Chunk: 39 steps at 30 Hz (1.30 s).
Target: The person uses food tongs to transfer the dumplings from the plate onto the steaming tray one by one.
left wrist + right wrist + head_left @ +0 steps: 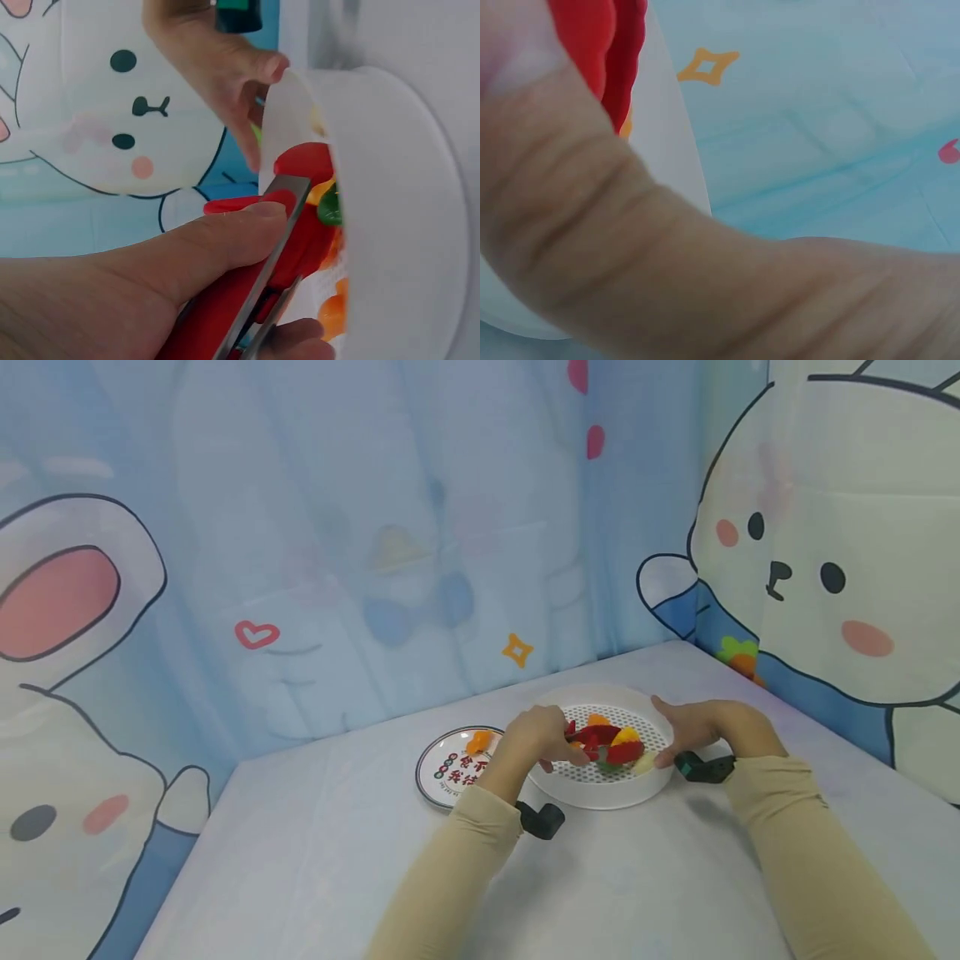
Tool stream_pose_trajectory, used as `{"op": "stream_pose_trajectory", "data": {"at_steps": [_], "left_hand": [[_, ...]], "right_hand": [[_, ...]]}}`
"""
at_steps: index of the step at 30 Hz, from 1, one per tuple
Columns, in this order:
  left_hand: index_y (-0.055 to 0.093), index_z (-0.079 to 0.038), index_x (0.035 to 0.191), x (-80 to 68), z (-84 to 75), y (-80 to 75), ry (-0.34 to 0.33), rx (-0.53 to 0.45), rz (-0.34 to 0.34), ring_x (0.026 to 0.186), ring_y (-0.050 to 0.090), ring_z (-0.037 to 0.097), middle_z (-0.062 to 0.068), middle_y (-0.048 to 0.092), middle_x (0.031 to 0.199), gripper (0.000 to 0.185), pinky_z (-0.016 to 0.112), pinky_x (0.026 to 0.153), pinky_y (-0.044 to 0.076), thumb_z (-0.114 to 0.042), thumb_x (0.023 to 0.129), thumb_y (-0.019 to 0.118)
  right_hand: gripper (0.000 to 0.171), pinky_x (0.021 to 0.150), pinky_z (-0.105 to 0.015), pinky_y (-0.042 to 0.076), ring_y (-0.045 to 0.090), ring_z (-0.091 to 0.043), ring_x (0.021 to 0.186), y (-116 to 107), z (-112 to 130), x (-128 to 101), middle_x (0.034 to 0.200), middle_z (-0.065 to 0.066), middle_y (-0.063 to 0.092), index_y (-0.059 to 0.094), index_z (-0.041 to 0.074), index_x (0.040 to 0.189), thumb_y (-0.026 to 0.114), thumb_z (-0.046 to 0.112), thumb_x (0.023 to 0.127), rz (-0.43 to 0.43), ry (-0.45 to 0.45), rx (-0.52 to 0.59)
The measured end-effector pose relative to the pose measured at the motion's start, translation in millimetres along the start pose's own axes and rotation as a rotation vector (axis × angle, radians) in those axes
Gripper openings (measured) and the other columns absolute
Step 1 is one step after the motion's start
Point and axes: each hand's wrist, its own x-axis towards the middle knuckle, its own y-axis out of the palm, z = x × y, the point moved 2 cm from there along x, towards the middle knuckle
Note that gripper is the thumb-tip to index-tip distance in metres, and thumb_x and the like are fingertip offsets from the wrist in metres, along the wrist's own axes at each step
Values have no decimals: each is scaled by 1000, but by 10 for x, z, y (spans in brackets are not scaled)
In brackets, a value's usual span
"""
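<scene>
My left hand (536, 735) reaches over the left side of a round white strainer basket (600, 795). It grips red tongs with silver metal edges (217, 311), the thumb pressing along one arm. The tongs' far ends reach in among toy-like food pieces: red ones (626, 752), a yellow one (625, 737), an orange one (597, 720) and a green one (330, 206). My right hand (693, 727) holds the basket's right rim between thumb and fingers. In the right wrist view, a large finger (630, 225) covers much of the basket.
Left of the basket lies a white plate (435, 768) with a dark rim and printed characters, bearing an orange piece (478, 742). A pale cloth covers the table (315, 843). Blue curtains (337, 527) with cartoon prints stand behind and to the right.
</scene>
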Motion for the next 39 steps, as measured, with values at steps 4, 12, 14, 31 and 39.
{"op": "stream_pose_trajectory", "data": {"at_steps": [4,12,14,31,39], "left_hand": [[64,-16,111,-19,81,72,-19,-7,-110,78,66,15,-3,66,94,56,27,65,50,-49,69,81],[38,-29,144,-64,436,227,71,-131,-294,106,57,19,-3,62,126,90,38,90,50,-55,68,79],[41,-23,144,-146,529,164,98,-106,-335,106,58,17,-2,63,125,90,36,90,51,-59,69,76],[45,-21,143,-446,2005,-385,-51,-144,-299,100,57,20,5,61,127,89,39,81,50,-45,67,84],[52,-26,137,-256,2111,-225,-115,-117,-262,115,53,23,5,58,133,79,45,93,47,-49,67,82]], "right_hand": [[139,106,-70,14,21,-55,130,-29,10,-7,147,-41,7,-11,-12,144,73,64,65,-5,-17,22],[138,105,-70,15,22,-56,129,33,13,-20,146,-42,9,-10,-15,143,75,62,66,-4,-52,31],[138,105,-71,16,24,-56,128,39,23,3,145,-42,10,-9,-15,143,75,62,66,-8,-59,26],[132,103,-73,11,13,-60,131,-193,-250,-21,142,-47,-3,-15,-21,137,72,56,76,-18,-132,42],[129,102,-74,11,18,-58,128,-211,-221,-21,143,-47,-4,-15,-20,138,71,55,77,-28,-160,53]]}}
